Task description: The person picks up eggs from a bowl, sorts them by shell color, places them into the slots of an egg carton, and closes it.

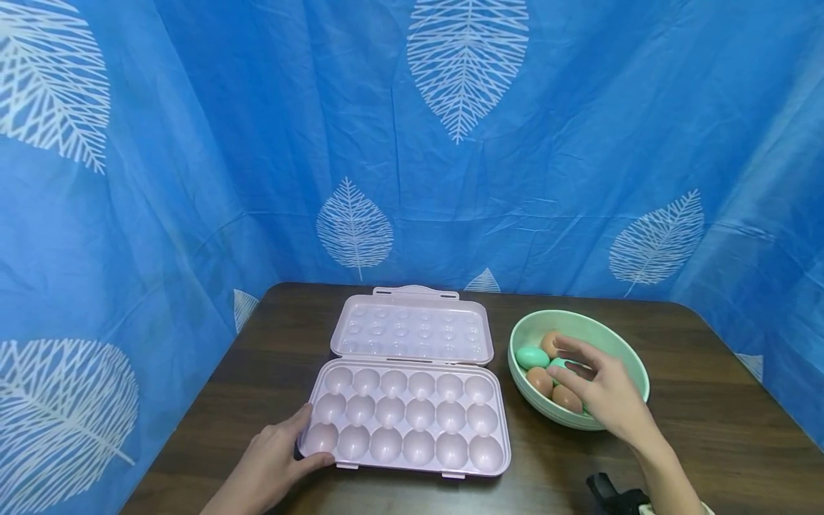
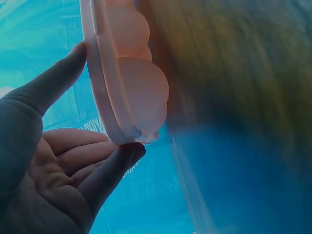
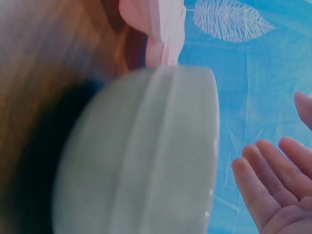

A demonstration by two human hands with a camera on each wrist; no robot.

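A pale pink egg box (image 1: 505,447) lies unfolded on the table, its rows of round hollows holding nothing. Its clear-bumped lid (image 1: 412,329) is laid back behind it. My left hand (image 1: 270,458) grips the near left corner; in the left wrist view the thumb and fingertips touch the tray's rim (image 2: 100,83). To the right stands a light green bowl (image 1: 524,397) with brown eggs (image 1: 539,381) and green eggs (image 1: 532,357). Over the bowl my right hand (image 1: 608,390) hovers, fingers loosely spread and partly covering the eggs. The right wrist view shows nothing held in it.
The dark wooden table (image 1: 257,357) is backed by a blue curtain (image 1: 425,236) with white leaf prints. A black strap-like thing (image 1: 614,493) is at the right wrist, near the table's front. The bowl stands close to the box's right side.
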